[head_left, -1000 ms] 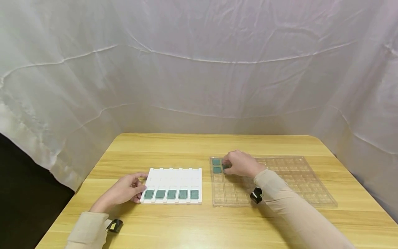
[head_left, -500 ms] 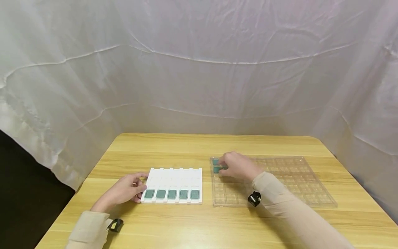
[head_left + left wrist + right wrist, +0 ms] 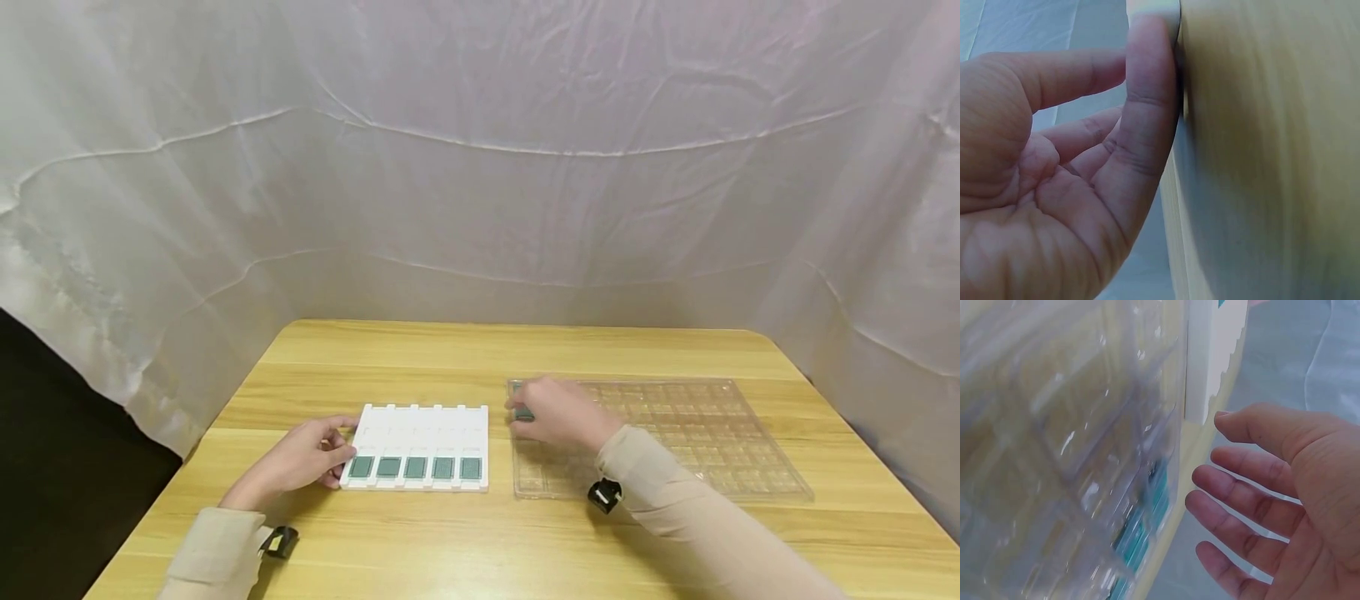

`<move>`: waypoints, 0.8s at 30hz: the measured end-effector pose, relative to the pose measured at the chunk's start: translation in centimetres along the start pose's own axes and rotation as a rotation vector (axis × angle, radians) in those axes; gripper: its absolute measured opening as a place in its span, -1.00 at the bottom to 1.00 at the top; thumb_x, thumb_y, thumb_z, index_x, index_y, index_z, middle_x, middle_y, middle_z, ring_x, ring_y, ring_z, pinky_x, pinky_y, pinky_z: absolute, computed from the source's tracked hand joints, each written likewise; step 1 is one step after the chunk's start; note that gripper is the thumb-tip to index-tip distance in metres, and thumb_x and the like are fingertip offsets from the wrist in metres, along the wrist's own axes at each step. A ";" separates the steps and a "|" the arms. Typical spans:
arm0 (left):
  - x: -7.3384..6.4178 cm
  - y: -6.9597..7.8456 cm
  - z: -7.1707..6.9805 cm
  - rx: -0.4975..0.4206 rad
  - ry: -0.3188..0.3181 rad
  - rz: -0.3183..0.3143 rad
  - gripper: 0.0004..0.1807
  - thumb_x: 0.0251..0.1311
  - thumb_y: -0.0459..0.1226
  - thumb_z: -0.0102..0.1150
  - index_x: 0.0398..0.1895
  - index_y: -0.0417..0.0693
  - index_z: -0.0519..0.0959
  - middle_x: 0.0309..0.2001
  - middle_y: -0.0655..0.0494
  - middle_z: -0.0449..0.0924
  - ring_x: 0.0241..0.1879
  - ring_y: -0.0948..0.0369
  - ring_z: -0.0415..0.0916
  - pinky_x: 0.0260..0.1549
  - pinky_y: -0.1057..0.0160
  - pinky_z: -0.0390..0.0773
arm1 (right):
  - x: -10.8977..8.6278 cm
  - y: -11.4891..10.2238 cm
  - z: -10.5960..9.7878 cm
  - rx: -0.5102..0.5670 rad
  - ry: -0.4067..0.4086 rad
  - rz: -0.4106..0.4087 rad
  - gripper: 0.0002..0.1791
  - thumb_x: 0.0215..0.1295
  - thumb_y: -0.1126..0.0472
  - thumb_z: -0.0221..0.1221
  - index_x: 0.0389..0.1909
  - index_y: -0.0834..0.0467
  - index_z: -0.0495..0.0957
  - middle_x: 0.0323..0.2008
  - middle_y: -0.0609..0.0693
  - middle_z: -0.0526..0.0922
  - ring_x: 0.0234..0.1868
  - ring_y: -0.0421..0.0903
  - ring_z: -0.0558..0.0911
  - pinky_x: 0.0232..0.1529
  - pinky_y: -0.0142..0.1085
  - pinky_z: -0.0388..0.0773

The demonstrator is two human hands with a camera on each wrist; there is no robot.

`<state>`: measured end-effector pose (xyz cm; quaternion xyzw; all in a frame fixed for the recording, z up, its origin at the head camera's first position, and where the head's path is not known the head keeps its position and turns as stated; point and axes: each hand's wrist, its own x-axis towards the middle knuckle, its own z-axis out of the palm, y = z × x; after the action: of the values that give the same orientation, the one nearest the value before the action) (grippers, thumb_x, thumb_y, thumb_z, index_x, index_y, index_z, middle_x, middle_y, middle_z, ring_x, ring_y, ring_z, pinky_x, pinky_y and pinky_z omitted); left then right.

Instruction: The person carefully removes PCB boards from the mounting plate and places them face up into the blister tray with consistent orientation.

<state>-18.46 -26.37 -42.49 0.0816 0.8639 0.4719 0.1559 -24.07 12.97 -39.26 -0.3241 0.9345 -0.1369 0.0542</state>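
Note:
My left hand [image 3: 303, 457] holds the left edge of a white slotted tray [image 3: 423, 429] on the table. Its thumb and index finger lie at that edge; the left wrist view shows its other fingers low beside the wood. A front row of several green square chips [image 3: 416, 467] sits in the tray. My right hand [image 3: 561, 410] is over the far left corner of a clear compartment tray [image 3: 652, 433]. Its thumb and fingers are spread around a green chip [image 3: 523, 413]. In the right wrist view, the right hand [image 3: 1272, 506] has nothing between its fingers, and green chips [image 3: 1135, 544] show in the clear tray.
The wooden table [image 3: 420, 542] carries both trays, with a strip of wood between them. Pale fabric [image 3: 480, 200] hangs behind and at both sides. A black strap mount [image 3: 604, 495] is on the right wrist, another mount [image 3: 279, 542] on the left.
My right hand has moved left and slightly nearer over the clear tray, from the second column to the leftmost one. The left hand and the white tray have stayed in place.

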 end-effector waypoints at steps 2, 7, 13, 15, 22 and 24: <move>0.0 0.0 0.0 0.000 0.000 0.003 -0.36 0.45 -0.49 0.19 0.55 -0.45 0.30 -0.25 -0.11 0.56 -0.43 0.09 0.59 -0.48 0.18 0.81 | 0.0 -0.3 0.2 0.001 0.004 -0.011 -0.79 0.43 0.14 0.35 -0.02 0.12 0.80 -0.15 -0.04 0.83 -0.39 -0.25 0.63 -0.29 -0.37 0.71; 0.0 0.0 0.0 0.009 0.001 0.014 -0.34 0.44 -0.48 0.23 0.55 -0.46 0.30 -0.27 -0.09 0.55 -0.45 0.08 0.61 -0.50 0.20 0.80 | -0.1 -1.2 0.5 -0.017 0.006 -0.026 -0.77 0.43 0.14 0.36 0.02 0.12 0.79 -0.08 -0.02 0.84 -0.26 -0.17 0.74 -0.09 -0.22 0.81; -0.2 -0.1 0.1 0.009 -0.015 0.024 -0.32 0.43 -0.47 0.25 0.56 -0.47 0.28 -0.27 -0.09 0.55 -0.45 0.08 0.61 -0.49 0.19 0.80 | -0.5 -2.1 1.1 -0.014 -0.015 -0.039 -0.70 0.42 0.11 0.39 0.09 0.12 0.78 0.09 0.03 0.82 0.05 -0.02 0.81 0.14 -0.06 0.81; -0.2 -0.1 0.1 0.011 -0.018 0.028 -0.32 0.43 -0.47 0.25 0.55 -0.48 0.28 -0.27 -0.09 0.55 -0.45 0.08 0.61 -0.48 0.19 0.81 | -0.6 -2.4 1.2 -0.024 -0.012 -0.061 -0.71 0.42 0.12 0.38 0.08 0.11 0.79 0.10 0.04 0.82 0.08 -0.01 0.80 0.15 -0.07 0.81; -0.2 0.1 0.1 0.014 -0.013 0.034 -0.32 0.42 -0.47 0.26 0.55 -0.47 0.29 -0.27 -0.09 0.53 -0.45 0.08 0.61 -0.48 0.18 0.81 | -0.9 -3.7 1.5 -0.075 -0.009 -0.102 -0.72 0.37 0.06 0.41 0.03 0.05 0.82 0.09 -0.03 0.81 0.00 -0.12 0.75 0.12 -0.15 0.79; -0.2 0.1 0.0 0.014 -0.012 0.035 -0.32 0.42 -0.47 0.26 0.54 -0.47 0.30 -0.28 -0.09 0.52 -0.45 0.09 0.61 -0.49 0.18 0.81 | -1.0 -3.9 1.7 -0.076 -0.020 -0.106 -0.67 0.36 0.01 0.43 0.05 0.06 0.81 0.10 -0.04 0.80 0.09 -0.07 0.76 0.22 -0.09 0.76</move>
<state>-18.28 -26.33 -42.37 0.1008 0.8646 0.4681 0.1521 -20.61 10.27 -39.73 -0.3763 0.9200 -0.1009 0.0437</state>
